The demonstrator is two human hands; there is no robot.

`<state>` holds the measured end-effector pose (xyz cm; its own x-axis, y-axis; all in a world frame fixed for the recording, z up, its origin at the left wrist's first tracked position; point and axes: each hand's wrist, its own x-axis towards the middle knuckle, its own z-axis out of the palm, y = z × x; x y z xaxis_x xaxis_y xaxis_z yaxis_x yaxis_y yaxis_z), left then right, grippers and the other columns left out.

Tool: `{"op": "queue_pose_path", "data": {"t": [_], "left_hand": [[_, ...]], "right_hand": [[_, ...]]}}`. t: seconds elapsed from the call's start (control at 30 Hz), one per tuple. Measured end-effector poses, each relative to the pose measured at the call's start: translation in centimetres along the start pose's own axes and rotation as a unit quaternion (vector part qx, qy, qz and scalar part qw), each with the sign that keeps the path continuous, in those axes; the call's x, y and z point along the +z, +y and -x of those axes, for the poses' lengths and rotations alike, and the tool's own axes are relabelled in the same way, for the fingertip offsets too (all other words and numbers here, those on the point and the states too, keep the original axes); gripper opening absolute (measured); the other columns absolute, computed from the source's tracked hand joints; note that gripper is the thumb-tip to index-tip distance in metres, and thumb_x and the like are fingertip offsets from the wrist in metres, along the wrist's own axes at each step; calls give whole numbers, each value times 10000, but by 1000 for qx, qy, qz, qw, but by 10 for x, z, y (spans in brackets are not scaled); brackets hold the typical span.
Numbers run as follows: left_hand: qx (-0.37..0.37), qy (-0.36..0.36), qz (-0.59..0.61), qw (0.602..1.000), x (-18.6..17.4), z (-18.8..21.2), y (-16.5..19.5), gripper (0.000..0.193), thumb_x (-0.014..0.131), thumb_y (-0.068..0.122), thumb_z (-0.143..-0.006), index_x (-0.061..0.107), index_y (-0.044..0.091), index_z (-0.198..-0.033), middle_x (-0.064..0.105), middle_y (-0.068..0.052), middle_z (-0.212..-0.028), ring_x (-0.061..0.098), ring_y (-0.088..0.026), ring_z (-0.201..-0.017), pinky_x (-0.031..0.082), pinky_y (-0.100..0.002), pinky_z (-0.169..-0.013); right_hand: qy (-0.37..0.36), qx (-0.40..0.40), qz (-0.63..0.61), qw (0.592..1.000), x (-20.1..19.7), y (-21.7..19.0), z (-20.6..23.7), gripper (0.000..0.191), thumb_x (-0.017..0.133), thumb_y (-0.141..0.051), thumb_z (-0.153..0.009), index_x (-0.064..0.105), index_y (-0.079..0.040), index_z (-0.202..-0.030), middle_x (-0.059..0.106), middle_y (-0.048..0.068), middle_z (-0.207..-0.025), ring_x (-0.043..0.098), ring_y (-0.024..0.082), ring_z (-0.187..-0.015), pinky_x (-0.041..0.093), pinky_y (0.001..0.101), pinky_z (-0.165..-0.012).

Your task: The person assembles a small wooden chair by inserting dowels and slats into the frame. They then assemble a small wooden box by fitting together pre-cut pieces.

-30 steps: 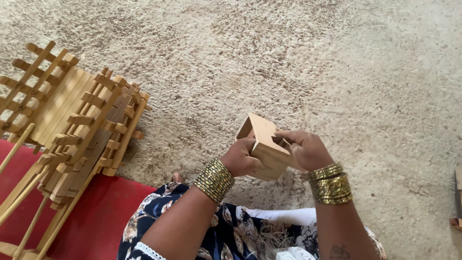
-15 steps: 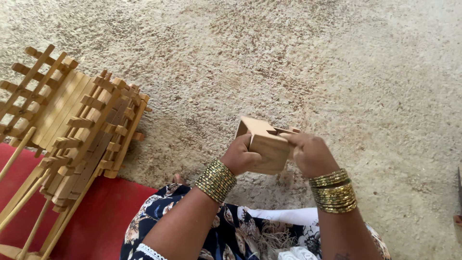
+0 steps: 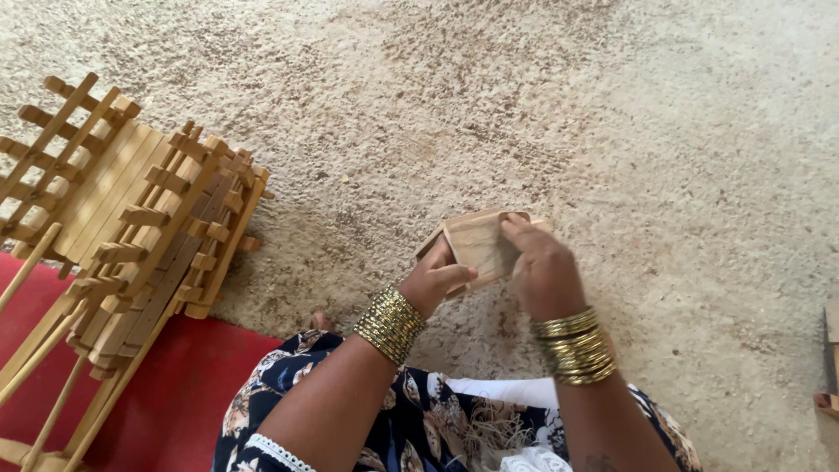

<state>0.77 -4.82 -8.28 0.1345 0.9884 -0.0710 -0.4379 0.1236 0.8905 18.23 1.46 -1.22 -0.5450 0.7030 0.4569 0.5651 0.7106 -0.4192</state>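
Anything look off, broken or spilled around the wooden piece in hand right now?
Nothing stands out. Both hands, left hand and right hand, hold the small wooden box above the sandy ground. The stack of wooden racks leans over the red mat, looking intact; nothing spilled.

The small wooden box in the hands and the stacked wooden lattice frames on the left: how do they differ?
The small pale wooden box is held off the ground by the left hand and right hand; the stacked wooden lattice frames lie untouched, partly on a red mat. The box has plain flat walls; the frames are crossed slats with gaps. The box is far smaller. Both are light, unpainted wood.
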Motion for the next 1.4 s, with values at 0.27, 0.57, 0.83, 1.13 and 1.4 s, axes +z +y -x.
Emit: {"op": "queue_pose_path", "data": {"t": [0.27,0.57,0.83,1.13,1.4], "left_hand": [[-35,65,289,954,-14,-3,-15,739,517,462,-998,362,-66,-1492,546,-244,-1260,612,-301,-1131,595,-419,-963],[26,116,335,935,-5,-1,13,695,433,504,-964,412,15,-1457,589,-194,-1379,623,-300,-1225,514,-439,-1033],[56,219,390,892,-26,-5,4,752,476,549,-986,489,-57,-1430,636,-214,-1252,584,-308,-1091,434,-433,-976],[48,229,339,911,-18,-5,11,652,618,341,-854,492,22,-1408,626,-158,-1342,568,-309,-1266,414,-445,-1103],[63,167,359,916,-29,-9,-12,469,637,140,-908,529,-37,-1328,649,-156,-1224,618,-286,-1152,477,-459,-1048]], "right_hand": [[27,-150,-6,988,28,-79,24,272,438,-76,-1044,689,29,-1040,706,214,-1078,757,303,-903,644,356,-759],[93,-14,-66,993,37,-3,9,250,490,4,-987,739,26,-1007,754,231,-1123,756,168,-727,617,221,-530],[-38,-115,46,992,75,-37,25,219,571,-112,-1034,710,18,-1144,732,200,-1098,731,270,-953,644,363,-761],[34,-17,8,999,93,-6,35,221,599,20,-920,736,19,-1093,730,199,-1163,700,310,-1145,592,378,-923],[-47,45,-16,998,67,11,26,390,569,37,-798,723,14,-1156,724,234,-1156,710,321,-1037,583,406,-915]]}}
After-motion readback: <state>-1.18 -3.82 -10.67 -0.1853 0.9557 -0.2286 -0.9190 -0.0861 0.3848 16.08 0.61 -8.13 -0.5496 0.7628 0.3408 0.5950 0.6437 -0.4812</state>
